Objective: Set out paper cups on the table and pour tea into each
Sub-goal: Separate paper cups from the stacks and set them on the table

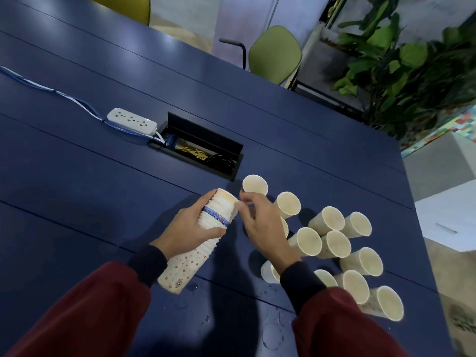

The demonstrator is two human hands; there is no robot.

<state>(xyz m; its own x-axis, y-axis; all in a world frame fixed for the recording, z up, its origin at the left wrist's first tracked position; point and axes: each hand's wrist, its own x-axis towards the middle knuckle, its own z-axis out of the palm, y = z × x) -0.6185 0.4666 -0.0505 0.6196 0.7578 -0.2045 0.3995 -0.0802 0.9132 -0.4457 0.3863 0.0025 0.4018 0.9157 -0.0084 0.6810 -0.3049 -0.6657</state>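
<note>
On the table point(103, 163): smooth dark blue surface, satin sheen, soft reflections, fine seams; glossy wet drops point(270, 333) at the near side. On the stack of cups point(180, 271): matt white paper, printed orange dots, ribbed by rolled rims. On the standing cups point(309, 240): same paper, cream and matt inside. On the power strip point(132, 121): smooth white plastic, slight gloss. On the cable box point(203, 140): black, matt; metal or plastic, cannot tell. On the sleeves point(77, 318): soft dark-red cloth, matt.

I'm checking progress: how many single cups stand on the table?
12, besides the stack in the left hand. One cup beside the cable hatch; two by the right hand; five in the middle; four nearest, around the right sleeve. The arm may hide more.
</note>
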